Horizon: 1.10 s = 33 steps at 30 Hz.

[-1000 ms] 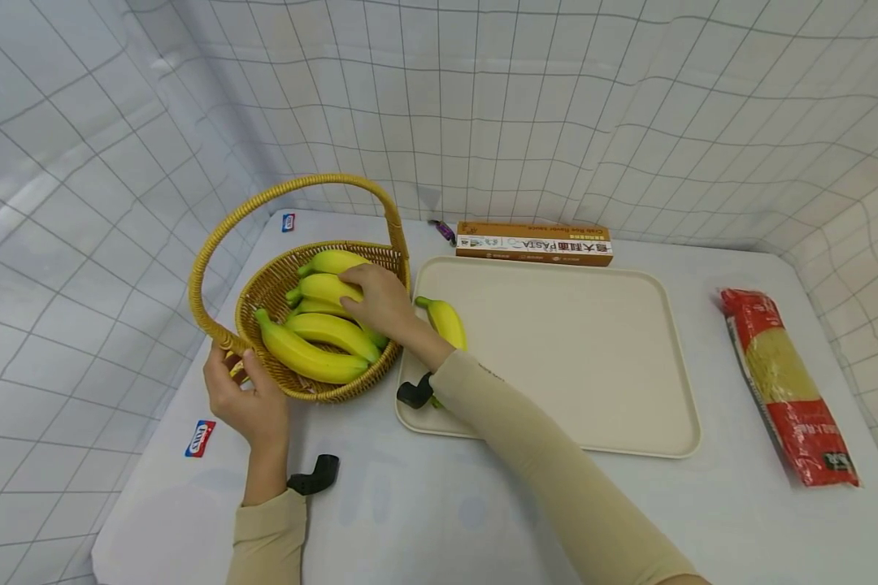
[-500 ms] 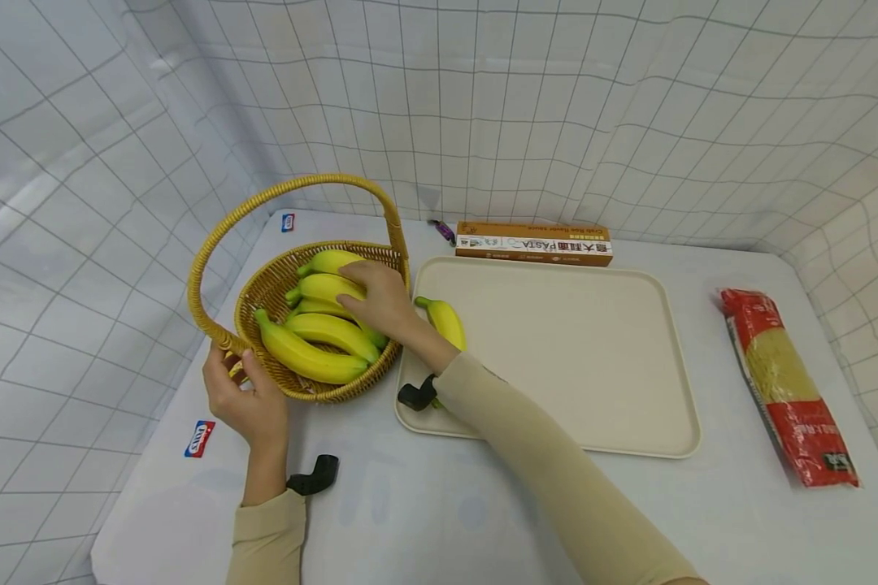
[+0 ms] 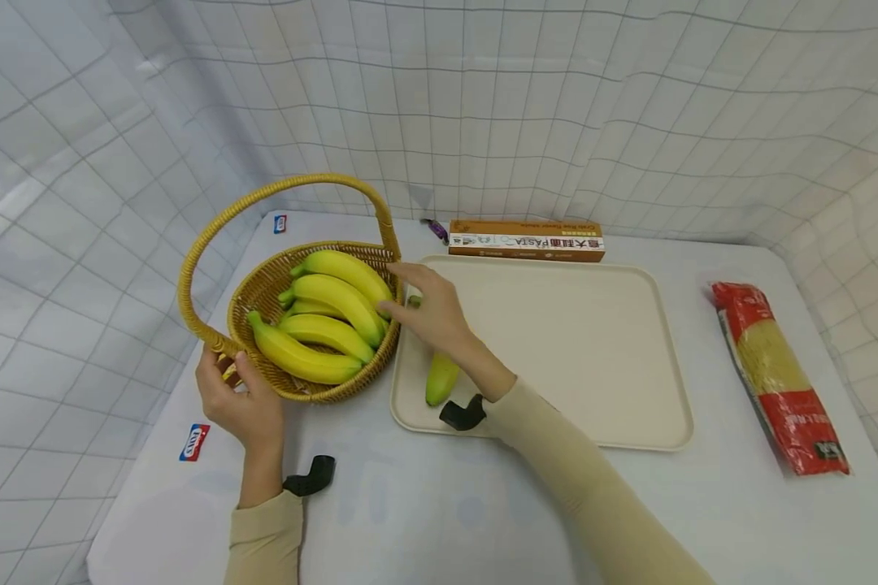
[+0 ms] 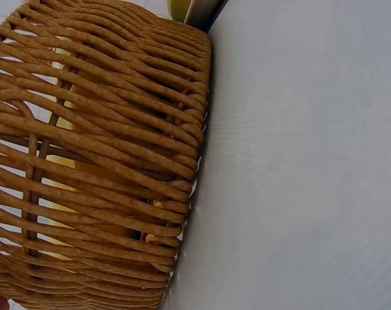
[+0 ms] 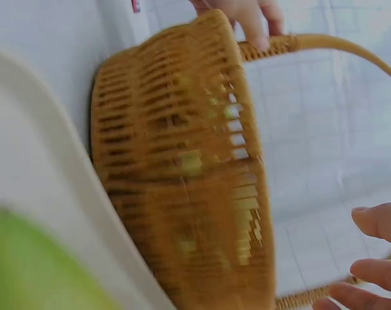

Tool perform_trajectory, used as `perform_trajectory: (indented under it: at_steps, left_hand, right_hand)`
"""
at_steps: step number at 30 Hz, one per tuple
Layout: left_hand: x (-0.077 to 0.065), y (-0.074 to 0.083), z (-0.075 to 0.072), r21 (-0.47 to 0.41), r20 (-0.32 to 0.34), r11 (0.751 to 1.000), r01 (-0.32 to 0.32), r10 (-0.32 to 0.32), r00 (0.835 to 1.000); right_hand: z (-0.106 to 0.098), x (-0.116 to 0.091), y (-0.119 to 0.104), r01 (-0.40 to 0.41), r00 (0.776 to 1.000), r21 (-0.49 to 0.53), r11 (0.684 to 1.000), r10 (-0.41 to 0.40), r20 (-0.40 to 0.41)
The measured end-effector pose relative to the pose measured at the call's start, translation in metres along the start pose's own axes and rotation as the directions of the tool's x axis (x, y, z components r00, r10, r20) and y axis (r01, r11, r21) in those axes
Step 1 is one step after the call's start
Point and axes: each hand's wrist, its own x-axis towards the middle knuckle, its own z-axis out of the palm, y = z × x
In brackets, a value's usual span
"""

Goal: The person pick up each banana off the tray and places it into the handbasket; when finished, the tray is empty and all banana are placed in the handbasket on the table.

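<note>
In the head view my left hand (image 3: 243, 406) grips the near side of a wicker basket (image 3: 340, 392), at the base of its tall handle (image 3: 285, 184). Several yellow bananas (image 3: 336, 296) lie inside. At the basket's right rim hovers my right hand (image 3: 437, 315), thumb and fingers spread with nothing between them. Beneath that hand, and partly hidden by it, a single banana (image 3: 441, 380) rests on a cream tray (image 3: 556, 349). The left wrist view is mostly woven basket wall (image 4: 105, 142). Spread right fingers (image 5: 379, 223) appear beside the basket in the right wrist view.
A pasta box (image 3: 527, 241) stands behind the tray, with a small purple-wrapped item (image 3: 436, 230) at its left. A red pasta packet (image 3: 779, 378) lies far right. Small blue-and-red wrappers (image 3: 193, 443) lie left of the basket. Grid-patterned cloth closes off the back and sides.
My right hand has let go of a banana in the basket and moved right, out over the rim toward the tray. My left hand keeps its grip; the view shifts slightly.
</note>
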Motion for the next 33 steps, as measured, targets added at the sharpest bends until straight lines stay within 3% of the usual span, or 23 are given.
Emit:
perform_trajectory:
  at_steps: [6, 13, 22, 33]
  left_hand:
    - [0.001, 0.000, -0.001, 0.009, 0.001, 1.000, 0.010, -0.010, 1.000]
    - [0.002, 0.000, -0.001, 0.017, -0.008, 1.000, 0.004, -0.004, 1.000]
    - [-0.001, -0.001, -0.001, 0.019, -0.005, 1.000, 0.011, -0.011, 1.000]
    - [-0.001, -0.001, 0.000, 0.028, 0.000, 1.000, -0.001, 0.001, 1.000]
  right_hand:
    - [-0.038, -0.029, 0.030, -0.095, 0.983, 0.039, 0.995, 0.100, -0.155]
    - [-0.054, -0.043, 0.044, -0.173, 0.972, 0.022, 0.985, 0.175, -0.158]
    - [-0.040, -0.044, 0.051, -0.216, 0.972, 0.021, 0.976, 0.217, -0.084]
    - [-0.013, -0.050, 0.059, -0.298, 0.949, -0.110, 0.948, 0.306, 0.071]
